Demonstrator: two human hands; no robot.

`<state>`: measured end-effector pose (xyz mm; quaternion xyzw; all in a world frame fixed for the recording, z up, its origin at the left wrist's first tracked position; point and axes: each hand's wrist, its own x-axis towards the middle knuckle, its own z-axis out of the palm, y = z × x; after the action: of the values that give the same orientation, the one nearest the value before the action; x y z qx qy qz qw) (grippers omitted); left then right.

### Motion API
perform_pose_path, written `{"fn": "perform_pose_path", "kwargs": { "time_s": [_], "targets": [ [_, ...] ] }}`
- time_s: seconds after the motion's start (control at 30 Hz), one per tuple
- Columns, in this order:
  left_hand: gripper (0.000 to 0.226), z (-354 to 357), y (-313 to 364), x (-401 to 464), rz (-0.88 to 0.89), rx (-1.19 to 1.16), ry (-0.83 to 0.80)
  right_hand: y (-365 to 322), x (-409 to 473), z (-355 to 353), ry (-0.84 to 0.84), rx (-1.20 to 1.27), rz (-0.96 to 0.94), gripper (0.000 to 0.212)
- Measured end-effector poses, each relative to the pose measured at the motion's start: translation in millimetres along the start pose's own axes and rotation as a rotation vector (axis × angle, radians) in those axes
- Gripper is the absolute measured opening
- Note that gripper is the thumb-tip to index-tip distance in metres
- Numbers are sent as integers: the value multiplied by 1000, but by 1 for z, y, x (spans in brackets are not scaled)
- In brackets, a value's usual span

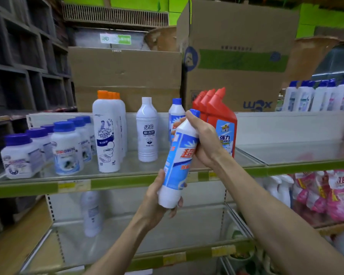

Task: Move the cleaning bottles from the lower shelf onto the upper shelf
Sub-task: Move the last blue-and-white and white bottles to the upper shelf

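Store aisle; upper shelf [127, 183] stocked, cardboard boxes [125, 76] at 12 o'clock. Left hand [157, 203] clamped on base, right hand [204, 139] clamped on neck of tilted blue-capped bottle [179, 161].

Glossy plastic bottle [179, 155]; matt cardboard boxes [125, 76]; smooth clear shelf [127, 167].
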<state>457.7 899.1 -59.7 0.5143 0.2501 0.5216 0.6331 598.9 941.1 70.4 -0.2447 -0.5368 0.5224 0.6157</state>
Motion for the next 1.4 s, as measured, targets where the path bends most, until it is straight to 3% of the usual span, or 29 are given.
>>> {"fn": "perform_pose_path", "kwargs": {
  "time_s": [0.1, 0.23, 0.37, 0.47, 0.57, 0.63, 0.77, 0.97, 1.4],
  "targets": [
    [67, 3, 7, -6, -125, -236, -179, -3, -3, 13, -98, 102, 65, 50],
    [70, 3, 9, -5, -130, -401, -260, -10, -5, 25, -53, 12, 37, 47],
    [69, 6, 19, 4, -42, -265, -227, -17, 1, 27, 53, -24, -23, 54],
    [60, 9, 27, 20, 98, -63, -94, -26, 11, 25, 98, -42, -112, 36],
    [49, 11, 38, 34, 249, 329, -28, -35, 27, 20, 120, -100, -170, 24],
    [48, 11, 47, 46, 267, 523, 0, -39, 41, 16, 115, -152, -199, 25],
    [45, 8, 61, 80, 255, 696, 24, -35, 72, 4, 92, -234, -276, 26],
    [47, -5, 53, 128, 166, 711, 133, -9, 120, -17, 86, -353, -264, 46],
    [49, -31, 38, 160, 56, 725, 204, 28, 157, -30, 118, -485, -234, 37]
  ]
}}
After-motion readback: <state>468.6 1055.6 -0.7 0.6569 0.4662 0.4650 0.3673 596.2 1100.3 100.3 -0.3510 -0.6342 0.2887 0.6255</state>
